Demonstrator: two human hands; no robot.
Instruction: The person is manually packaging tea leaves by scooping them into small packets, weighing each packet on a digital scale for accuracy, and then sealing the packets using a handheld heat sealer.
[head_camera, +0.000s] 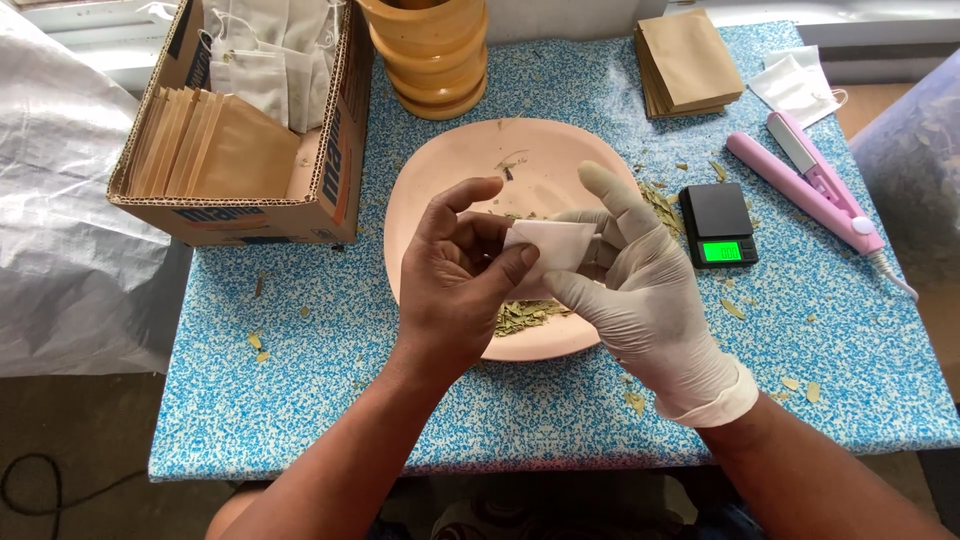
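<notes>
White sachet (552, 245) pinched between my bare left hand (455, 275) and gloved right hand (640, 290), above pink plate (440, 190) with dried leaves (525, 316). Both grips narrow, closed on sachet. Best keep mouth open, stay over plate, catch spills.

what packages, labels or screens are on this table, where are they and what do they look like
Cardboard box: far left, brown, open, blue print on its sides, holding tan pouches and white bags.
Stack of pouches: far right of middle, flat, tan.
Pocket scale: right of the pink plate, black, small lit green screen.
White sachet: held between left hand and gloved right hand.
</notes>
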